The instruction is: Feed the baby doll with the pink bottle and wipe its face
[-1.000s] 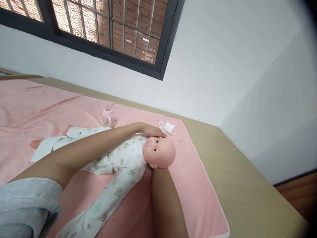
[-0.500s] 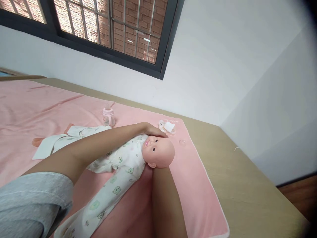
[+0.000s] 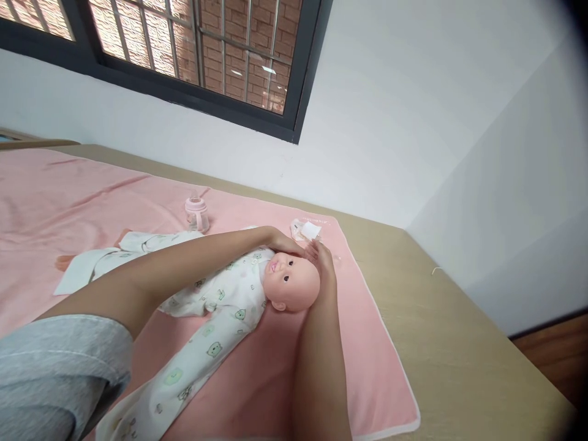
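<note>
A baby doll (image 3: 294, 286) lies on its back on the pink blanket (image 3: 376, 380), dressed in a white suit (image 3: 215, 331) with green animal prints. From the left my left arm crosses over its body. My left hand (image 3: 285, 241) rests along the far side of the doll's head, fingers stretched out and partly hidden. Beyond the crown, my right hand (image 3: 325, 260) curves against the head with fingers apart, its fingertips near those of my left hand. Neither hand is closed round anything.
A pink-topped baby bottle (image 3: 196, 214) stands behind the doll's legs. Near the blanket's far corner lie a clear packet with a white piece (image 3: 307, 229) and a small clear object (image 3: 337, 258). Wooden surface (image 3: 441, 343) borders the blanket; wall and barred window (image 3: 239, 55) rise behind.
My right hand has come out from beneath or behind the doll's head and now shows at the crown, its forearm shifted right. My left hand stays at the head's far side.
</note>
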`<action>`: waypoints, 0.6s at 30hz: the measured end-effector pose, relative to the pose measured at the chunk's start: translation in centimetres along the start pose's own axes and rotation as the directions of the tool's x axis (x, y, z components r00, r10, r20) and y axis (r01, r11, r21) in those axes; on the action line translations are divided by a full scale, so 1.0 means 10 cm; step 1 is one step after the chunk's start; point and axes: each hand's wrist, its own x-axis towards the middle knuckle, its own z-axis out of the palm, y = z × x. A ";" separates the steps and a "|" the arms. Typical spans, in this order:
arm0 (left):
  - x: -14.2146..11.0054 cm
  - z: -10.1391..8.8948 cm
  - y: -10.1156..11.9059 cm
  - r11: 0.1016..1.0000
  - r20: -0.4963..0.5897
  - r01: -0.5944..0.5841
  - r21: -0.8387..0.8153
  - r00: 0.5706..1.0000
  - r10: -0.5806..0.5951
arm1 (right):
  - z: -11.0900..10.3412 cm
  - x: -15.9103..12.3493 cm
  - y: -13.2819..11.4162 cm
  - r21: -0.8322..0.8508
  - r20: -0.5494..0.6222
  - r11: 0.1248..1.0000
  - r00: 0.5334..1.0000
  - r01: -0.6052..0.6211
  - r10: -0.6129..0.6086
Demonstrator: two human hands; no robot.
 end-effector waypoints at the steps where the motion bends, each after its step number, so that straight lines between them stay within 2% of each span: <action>1: 0.02 -0.01 -0.02 1.000 0.006 0.020 0.000 1.000 -0.020 | -0.04 0.03 -0.02 0.023 -0.018 0.999 0.999 -0.043 0.044; 3: 0.06 -0.03 -0.05 0.999 0.013 0.041 0.005 0.999 -0.041 | -0.10 0.07 -0.02 0.056 -0.039 0.995 0.995 -0.084 0.086; 7: 0.16 -0.06 -0.11 1.000 0.015 0.021 0.003 1.000 -0.021 | -0.09 0.16 0.08 0.097 -0.040 0.995 0.998 -0.035 0.039; 12: 0.24 -0.04 -0.12 0.990 0.009 -0.014 0.143 1.000 0.013 | -0.08 0.26 0.17 0.170 -0.026 0.985 1.000 0.001 0.004; 16: 0.17 -0.10 -0.05 0.949 -0.119 -0.022 0.314 0.991 0.063 | -0.09 0.28 0.13 0.177 0.009 0.984 1.000 -0.021 0.020; 18: 0.05 -0.16 0.01 0.912 -0.233 -0.033 0.408 0.962 0.139 | -0.08 0.28 0.11 0.173 0.007 0.984 0.999 -0.038 0.037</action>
